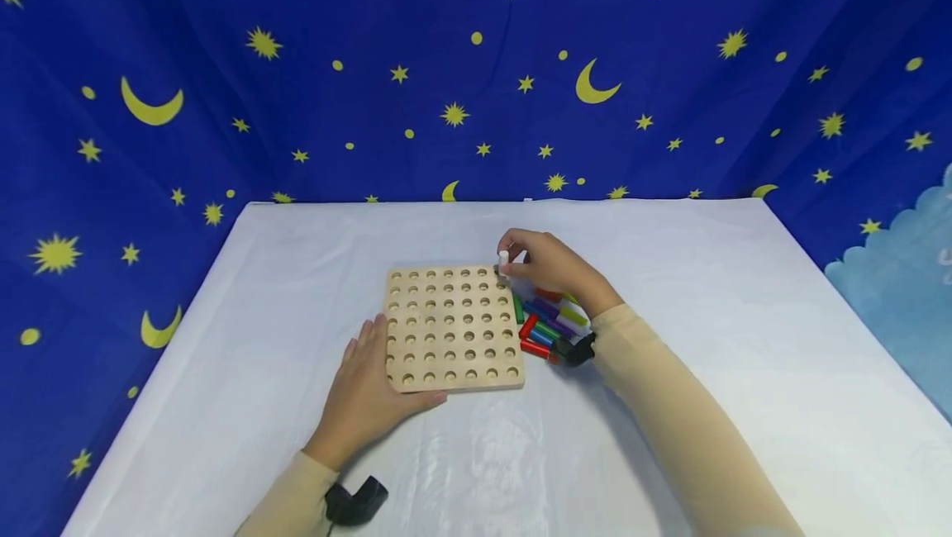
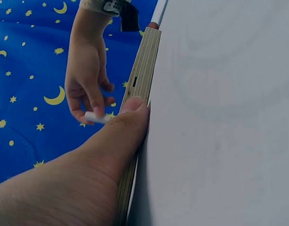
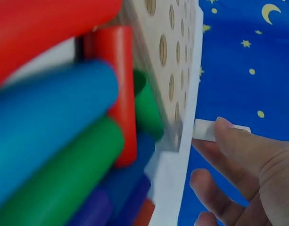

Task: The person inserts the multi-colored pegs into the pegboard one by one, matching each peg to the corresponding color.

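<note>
Pinching white peg (image 1: 503, 258) upright, right hand (image 1: 546, 266), left hand (image 1: 366, 392) flat steadying pegboard (image 1: 452, 327).

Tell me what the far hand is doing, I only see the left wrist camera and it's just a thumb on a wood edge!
Observer: From the head view, the right hand pinches a small white peg at the far right corner of the wooden pegboard.
Operator: Are any pegs in the board?
Observer: No, every hole that shows in the head view is empty.
Operator: Where are the other pegs?
Observer: A pile of coloured pegs, red, green, blue and purple, lies on the table right of the board.
Operator: And my hand?
Observer: The left hand rests flat at the board's near left corner.
</note>
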Demonstrator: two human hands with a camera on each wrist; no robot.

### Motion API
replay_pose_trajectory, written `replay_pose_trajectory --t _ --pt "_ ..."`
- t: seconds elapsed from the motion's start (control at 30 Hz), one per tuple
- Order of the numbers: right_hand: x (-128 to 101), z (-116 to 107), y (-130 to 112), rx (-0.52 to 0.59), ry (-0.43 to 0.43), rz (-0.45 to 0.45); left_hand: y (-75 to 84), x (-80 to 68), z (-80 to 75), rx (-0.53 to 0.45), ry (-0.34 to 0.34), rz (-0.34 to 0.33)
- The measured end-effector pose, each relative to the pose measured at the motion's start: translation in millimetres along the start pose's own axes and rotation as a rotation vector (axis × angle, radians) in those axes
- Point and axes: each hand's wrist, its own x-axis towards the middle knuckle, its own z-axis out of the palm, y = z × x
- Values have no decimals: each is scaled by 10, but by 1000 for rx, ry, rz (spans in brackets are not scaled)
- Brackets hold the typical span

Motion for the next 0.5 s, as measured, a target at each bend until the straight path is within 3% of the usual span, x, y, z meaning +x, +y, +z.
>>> replay_pose_trajectory --t 0.5 --pt "190 170 -212 -70 11 36 -15 14 2 -1 -3 -2"
